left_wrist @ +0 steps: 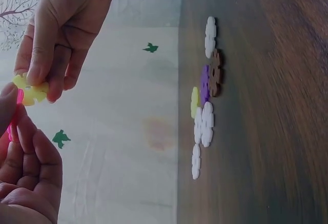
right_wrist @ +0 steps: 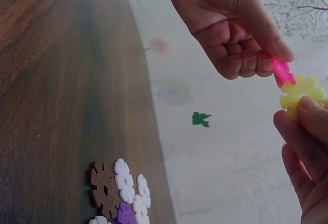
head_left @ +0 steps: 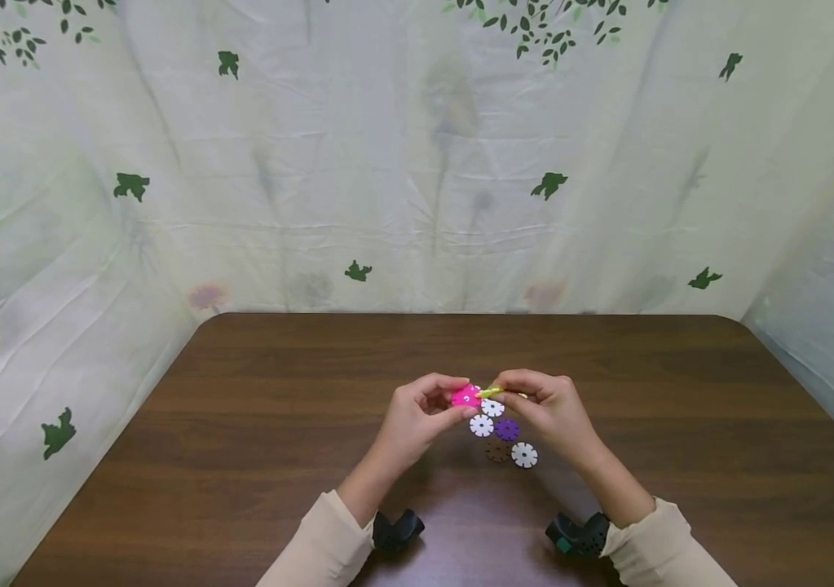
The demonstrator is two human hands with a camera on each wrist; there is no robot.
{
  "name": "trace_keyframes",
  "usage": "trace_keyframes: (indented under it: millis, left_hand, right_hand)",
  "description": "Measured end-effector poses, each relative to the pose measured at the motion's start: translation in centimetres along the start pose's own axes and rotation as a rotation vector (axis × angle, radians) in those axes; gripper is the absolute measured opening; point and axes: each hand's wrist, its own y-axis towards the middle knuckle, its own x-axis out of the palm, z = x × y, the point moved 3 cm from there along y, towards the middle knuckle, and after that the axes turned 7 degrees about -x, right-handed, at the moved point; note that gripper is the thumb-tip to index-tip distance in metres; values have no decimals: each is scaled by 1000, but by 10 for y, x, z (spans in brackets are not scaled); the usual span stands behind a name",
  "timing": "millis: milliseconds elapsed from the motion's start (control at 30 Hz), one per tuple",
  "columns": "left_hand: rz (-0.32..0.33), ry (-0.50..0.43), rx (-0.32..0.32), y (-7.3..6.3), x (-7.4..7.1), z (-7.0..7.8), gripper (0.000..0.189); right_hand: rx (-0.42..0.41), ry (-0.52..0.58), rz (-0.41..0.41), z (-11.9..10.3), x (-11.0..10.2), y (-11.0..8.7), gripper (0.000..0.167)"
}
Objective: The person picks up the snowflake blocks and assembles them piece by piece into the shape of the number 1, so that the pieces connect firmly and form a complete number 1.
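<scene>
Soft light | table (head_left: 471, 562) — pale near-edge sheen | wrist views — hazy

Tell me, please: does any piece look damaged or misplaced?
Nothing stands out: the left hand holds a pink notched plastic disc, the right hand a yellow one; white, purple and brown notched discs lie grouped on the brown wooden table, none visibly broken.

pink disc (head_left: 465, 397), yellow disc (right_wrist: 293, 96), brown table (head_left: 255, 440)

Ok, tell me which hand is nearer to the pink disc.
Left. The left hand holds the pink disc between thumb and fingers; the right hand is to the disc's right, pinching a yellow disc against the pink one's edge.
</scene>
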Motion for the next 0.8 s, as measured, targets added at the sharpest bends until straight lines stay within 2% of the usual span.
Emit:
trace_keyframes:
  millis: [467,800]
  left_hand:
    - [-3,0,-2,0,1,-3,25]
    - [-23,-4,-18,0,1,-4,26]
  right_hand:
    - [17,8,-7,1,5,-1,13]
    - [-22,3,-2,1,6,0,14]
